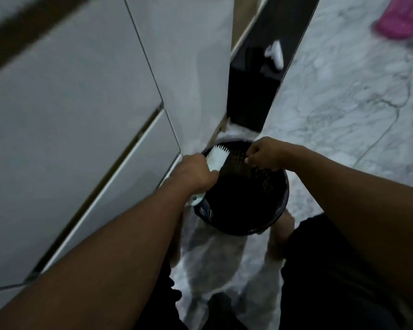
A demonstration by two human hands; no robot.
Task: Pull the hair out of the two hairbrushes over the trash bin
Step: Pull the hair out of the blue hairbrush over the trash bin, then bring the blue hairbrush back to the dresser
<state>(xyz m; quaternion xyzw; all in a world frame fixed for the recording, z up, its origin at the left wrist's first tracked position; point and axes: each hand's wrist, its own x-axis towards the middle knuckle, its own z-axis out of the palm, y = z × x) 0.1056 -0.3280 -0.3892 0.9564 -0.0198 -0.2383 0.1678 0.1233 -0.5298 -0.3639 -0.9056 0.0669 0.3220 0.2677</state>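
Fingers of the left hand [197, 171] are wrapped shut around the handles of what look like two hairbrushes held together: a white hairbrush [217, 158] with its teeth pointing up and away, and a black hairbrush [235, 165] lying against it, hard to separate from the dark bin behind. Gripping both in one fist seems meant to leave the other hand free for picking. Over the black brush the right hand [264, 154] has its fingertips [248, 160] pinched together at the bristles, apparently on a tuft of hair, though the strands themselves are too dark and blurred to make out. Both brush heads hang directly above the open mouth of the black trash bin [275, 217], which stands on the marble floor [343, 96] just beside a white cabinet [81, 110], so whatever comes loose should drop straight in. Judging by this, the hair-pulling is under way on the black brush, with the white one probably waiting its turn
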